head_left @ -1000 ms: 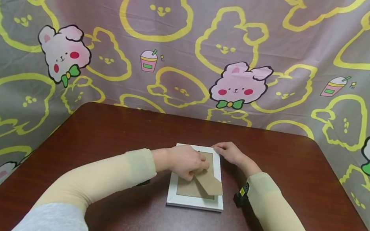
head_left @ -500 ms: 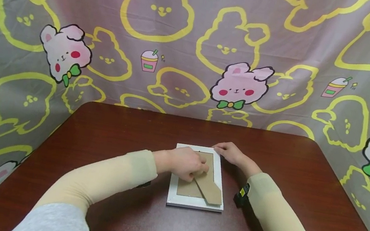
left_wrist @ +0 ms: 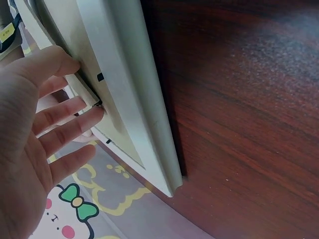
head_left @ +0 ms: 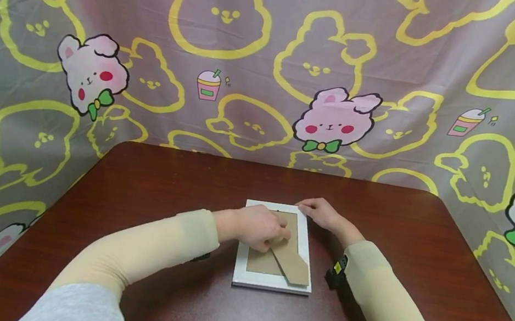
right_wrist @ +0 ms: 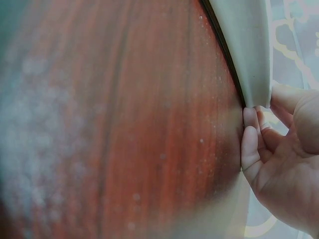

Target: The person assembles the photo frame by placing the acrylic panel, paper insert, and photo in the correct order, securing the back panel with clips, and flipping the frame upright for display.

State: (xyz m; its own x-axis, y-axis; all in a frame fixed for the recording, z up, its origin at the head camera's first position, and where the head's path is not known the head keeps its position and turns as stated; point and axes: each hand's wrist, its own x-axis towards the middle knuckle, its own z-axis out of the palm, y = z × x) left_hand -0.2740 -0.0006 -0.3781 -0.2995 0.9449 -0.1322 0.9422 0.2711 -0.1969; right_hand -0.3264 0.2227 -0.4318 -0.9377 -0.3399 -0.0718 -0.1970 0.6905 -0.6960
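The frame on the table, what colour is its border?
White. The frame has a white border around a brown backing; the head view shows it best.

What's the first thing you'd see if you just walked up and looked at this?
A white picture frame lies face down in the middle of the dark red-brown table, its brown cardboard stand pointing to the near right corner. The left hand rests on the frame's back and the right hand holds its far right corner. Behind hangs a curtain with pink bunnies.
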